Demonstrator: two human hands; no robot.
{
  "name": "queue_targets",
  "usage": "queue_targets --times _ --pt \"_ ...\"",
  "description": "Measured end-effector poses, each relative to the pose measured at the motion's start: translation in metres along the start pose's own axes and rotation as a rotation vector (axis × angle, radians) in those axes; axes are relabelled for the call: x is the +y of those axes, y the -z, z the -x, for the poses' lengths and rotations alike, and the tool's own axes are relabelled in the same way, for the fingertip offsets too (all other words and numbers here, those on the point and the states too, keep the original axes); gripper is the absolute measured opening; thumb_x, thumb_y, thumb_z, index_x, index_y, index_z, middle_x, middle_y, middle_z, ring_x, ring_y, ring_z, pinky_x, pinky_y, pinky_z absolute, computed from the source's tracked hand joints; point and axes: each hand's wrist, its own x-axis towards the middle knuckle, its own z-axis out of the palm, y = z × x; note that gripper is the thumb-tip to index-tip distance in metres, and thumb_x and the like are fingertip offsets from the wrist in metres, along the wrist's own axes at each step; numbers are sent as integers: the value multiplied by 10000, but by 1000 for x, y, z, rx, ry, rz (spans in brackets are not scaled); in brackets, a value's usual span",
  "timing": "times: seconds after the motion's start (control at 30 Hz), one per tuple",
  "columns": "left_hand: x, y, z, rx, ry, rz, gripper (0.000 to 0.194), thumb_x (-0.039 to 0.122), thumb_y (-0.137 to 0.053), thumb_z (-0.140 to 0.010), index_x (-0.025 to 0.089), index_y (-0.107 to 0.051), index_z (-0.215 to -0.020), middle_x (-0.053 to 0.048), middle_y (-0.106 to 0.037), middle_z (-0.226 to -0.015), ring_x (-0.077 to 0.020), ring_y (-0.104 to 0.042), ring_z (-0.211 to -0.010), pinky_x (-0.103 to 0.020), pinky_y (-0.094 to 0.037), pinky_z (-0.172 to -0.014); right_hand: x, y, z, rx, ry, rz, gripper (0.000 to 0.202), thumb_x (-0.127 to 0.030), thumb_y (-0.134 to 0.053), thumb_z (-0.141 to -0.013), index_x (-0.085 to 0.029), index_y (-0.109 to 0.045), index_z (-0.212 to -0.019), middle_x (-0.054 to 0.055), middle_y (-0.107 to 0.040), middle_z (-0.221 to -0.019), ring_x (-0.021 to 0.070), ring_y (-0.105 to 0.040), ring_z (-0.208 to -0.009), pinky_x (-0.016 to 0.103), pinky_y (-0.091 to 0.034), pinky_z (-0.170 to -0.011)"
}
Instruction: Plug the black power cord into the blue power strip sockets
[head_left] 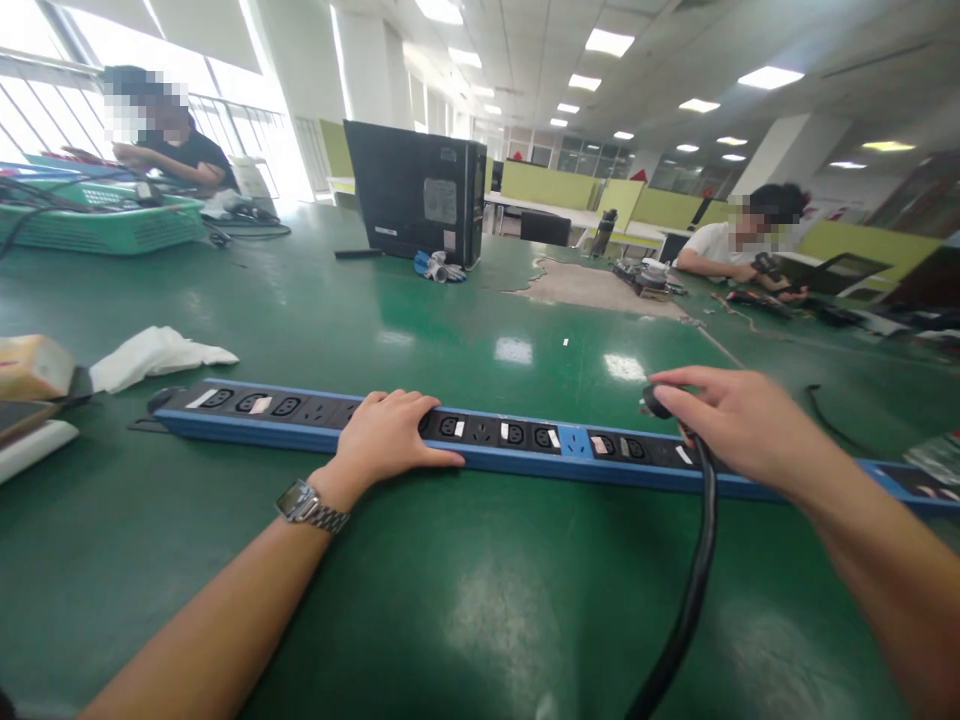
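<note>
The left hand (pixel 386 435) straddles a long, narrow power strip with a blue metal body and black socket face (pixel 517 435), its fingers close together over the far edge and its thumb spread out along the near side, clasping the bar. The strip lies crosswise on a glossy green tabletop (pixel 480 580). On the left wrist sits a silver metal-link watch (pixel 311 505). The right hand (pixel 720 420) pinches a black rounded plug (pixel 657 401) between thumb and fingertips, above the strip; a thick black cable (pixel 701 560) hangs from that hand, passing in front of the bar.

Several sockets are covered by the left hand, and the right hand and wrist hide a stretch of the strip further along. The strip's right end runs to the picture's edge, as does a crumpled clear plastic bag (pixel 934 455) just beside it. The cable is cut off at the bottom. Fingers partly cover the plug, so its full shape is hard to make out.

Small white and pinkish stickers mark some sockets, and 1 socket panel is bright blue. The rear of a black computer tower (pixel 405 190) bears pale labels. The writing on the stickers and labels is too small to read.
</note>
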Motion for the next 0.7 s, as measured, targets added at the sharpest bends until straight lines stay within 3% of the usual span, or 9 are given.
queue_targets --times 0.13,0.23,0.33,0.47,0.6,0.7 --pt "-1 -1 -1 -3 -7 -6 885 888 -506 -592 216 -641 -1153 -111 -702 -1114 -325 -622 -1037 -444 -409 -919 58 -4 4 -94 0 41 467 -495 -487 -813 -170 -757 -1011 88 -746 -963 251 -685 -851 330 -517 -742" --pt "-1 0 -1 -4 -9 -2 887 885 -511 -593 210 -644 -1154 -113 -702 -1109 -329 -623 -1031 -450 -412 -917 84 -20 7 -188 -2 43 493 -492 -462 -848 -160 -739 -1085 87 -752 -903 245 -687 -798 336 -520 -740" --pt "-1 1 -1 -5 3 0 879 875 -522 -594 215 -648 -1160 -111 -703 -1106 -332 -622 -1027 -453 -412 -918 87 -29 7 -233 2 57 478 -455 -442 -872 -164 -726 -1123 76 -752 -820 229 -681 -698 330 -519 -721" --pt "0 1 -1 -11 4 4 863 863 -532 -597 222 -652 -1162 -108 -703 -1108 -333 -619 -1031 -456 -409 -926 77 -33 4 -207 62 150 424 -417 -462 -856 -184 -745 -1069 76 -748 -984 224 -689 -790 329 -509 -801" --pt "0 0 -1 0 -6 4 871 863 -535 -597 212 -648 -1165 -113 -702 -1113 -336 -621 -1031 -456 -411 -920 79 -36 4 -290 32 152 479 -439 -412 -882 -162 -715 -1128 51 -737 -740 213 -669 -653 326 -508 -706" --pt "0 0 0 4 -6 6 859 866 -534 -595 226 -645 -1156 -101 -704 -1106 -324 -623 -1031 -442 -409 -918 75 -26 3 -193 28 172 440 -434 -437 -856 -170 -742 -1030 78 -749 -855 237 -684 -768 333 -498 -732"
